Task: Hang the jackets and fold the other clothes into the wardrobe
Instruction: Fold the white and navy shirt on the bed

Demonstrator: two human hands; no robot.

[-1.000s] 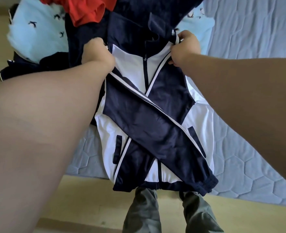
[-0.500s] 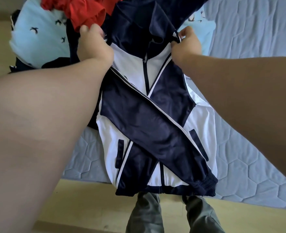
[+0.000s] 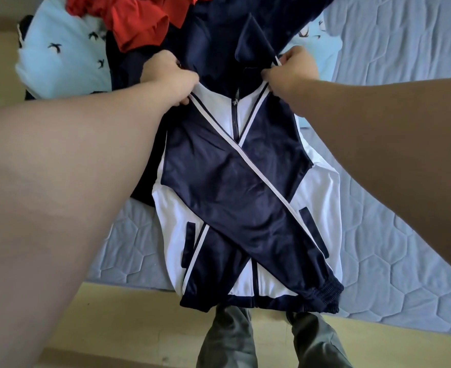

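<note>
Gripping the navy-and-white jacket (image 3: 235, 181) at one shoulder seam, the left hand (image 3: 170, 75) has its fingers curled round the cloth with the thumb beneath. Half a second ago it sat higher, against the red garment (image 3: 139, 19), and it has since drawn in toward the collar. The right hand (image 3: 292, 73) pinches the other shoulder by the white stripe, in much the same spot as before. The jacket lies front-up on the pale blue quilted bed cover (image 3: 394, 208), zip closed, with its hem past the bed's edge above the floor (image 3: 112, 328). Whether its upper part is lifted clear of the bed cannot be told. The left fingertips are buried in the fabric. The red garment is cut by the top edge. The dark navy cloth (image 3: 208, 30) beyond the collar blends with the jacket, so its outline is unclear. The light blue bird-print cloth (image 3: 59, 57) shows on both sides of the heap, and it may be one piece or two. The grey trouser legs (image 3: 227, 338) run off the bottom edge. Counted: two hands, one jacket with two sleeves crossed over its front and two dark pocket slits, one red garment, two trouser legs.
</note>
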